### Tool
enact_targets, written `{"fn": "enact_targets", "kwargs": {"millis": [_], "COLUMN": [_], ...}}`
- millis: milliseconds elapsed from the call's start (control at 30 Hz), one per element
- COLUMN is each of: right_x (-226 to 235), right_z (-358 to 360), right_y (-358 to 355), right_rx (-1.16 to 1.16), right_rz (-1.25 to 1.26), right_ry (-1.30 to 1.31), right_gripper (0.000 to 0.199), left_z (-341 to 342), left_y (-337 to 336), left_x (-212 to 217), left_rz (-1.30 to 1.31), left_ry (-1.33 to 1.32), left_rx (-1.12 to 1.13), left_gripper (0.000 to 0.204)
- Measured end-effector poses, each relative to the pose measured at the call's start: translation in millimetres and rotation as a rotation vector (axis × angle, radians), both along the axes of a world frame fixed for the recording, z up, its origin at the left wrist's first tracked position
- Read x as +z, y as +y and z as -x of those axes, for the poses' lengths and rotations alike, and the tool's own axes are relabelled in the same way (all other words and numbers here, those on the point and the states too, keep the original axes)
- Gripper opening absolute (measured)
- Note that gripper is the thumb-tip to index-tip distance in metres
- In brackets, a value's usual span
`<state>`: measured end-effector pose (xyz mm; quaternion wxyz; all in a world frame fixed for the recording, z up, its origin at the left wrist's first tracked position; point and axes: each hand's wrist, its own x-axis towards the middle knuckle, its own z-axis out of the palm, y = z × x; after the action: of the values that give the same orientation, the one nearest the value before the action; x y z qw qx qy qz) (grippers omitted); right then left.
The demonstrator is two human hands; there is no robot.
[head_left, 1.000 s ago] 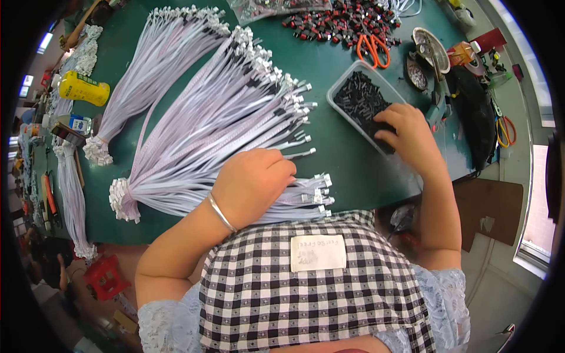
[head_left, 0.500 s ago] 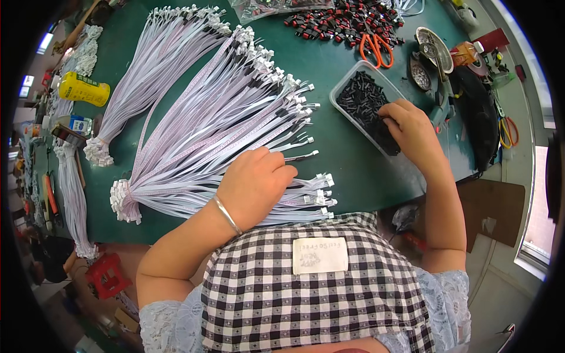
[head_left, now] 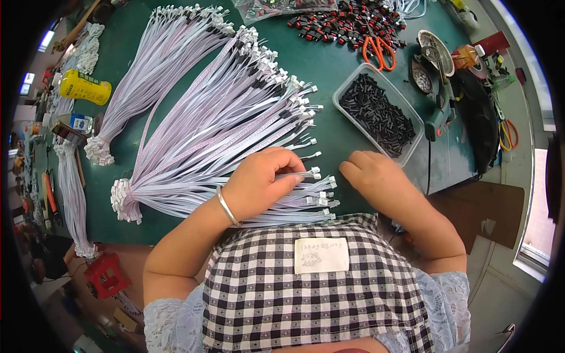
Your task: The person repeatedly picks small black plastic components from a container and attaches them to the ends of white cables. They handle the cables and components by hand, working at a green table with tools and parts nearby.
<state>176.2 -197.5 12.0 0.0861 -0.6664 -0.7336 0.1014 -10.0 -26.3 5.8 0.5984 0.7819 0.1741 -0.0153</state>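
Note:
A big fan of pale lilac ribbon wires (head_left: 223, 135) with white end plugs lies on the green table (head_left: 329, 141). My left hand (head_left: 262, 182), a silver bangle on its wrist, rests on the near wires and pinches one wire just behind its plug. My right hand (head_left: 376, 176) hovers close to the right of those plugs with its fingers curled shut. What it holds, if anything, is hidden. Just beyond it stands a clear plastic tray (head_left: 344, 94) of small black parts (head_left: 376, 115).
A second wire bundle (head_left: 153, 65) lies at the far left, a third (head_left: 70, 194) hangs off the left edge. Orange scissors (head_left: 379, 50), red-and-black parts (head_left: 347, 23), a yellow bottle (head_left: 85, 88) and a green hand tool (head_left: 438, 112) crowd the table's rim. A red stool (head_left: 106, 273) stands below.
My right hand has left the tray of black parts and come back toward me, next to the wire plugs. My left hand has closed on one wire.

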Motion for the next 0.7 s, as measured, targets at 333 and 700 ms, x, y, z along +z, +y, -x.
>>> {"fn": "enact_targets", "kwargs": {"millis": [333,700], "right_x": [-3,8], "right_z": [-4,43], "right_y": [-3,25], "right_rx": [-0.174,-0.564], "right_rz": [-0.014,-0.14], "right_ry": [0.329,1.268], "right_gripper": [0.014,0.01], "left_z": [3,3], "left_y": [7,5], "left_x": [-13,-10], "left_rz": [0.512,0.597], "left_ry": [0.11,0.109], "left_rx": [0.171,0.169], "left_gripper": [0.013,0.014]}}
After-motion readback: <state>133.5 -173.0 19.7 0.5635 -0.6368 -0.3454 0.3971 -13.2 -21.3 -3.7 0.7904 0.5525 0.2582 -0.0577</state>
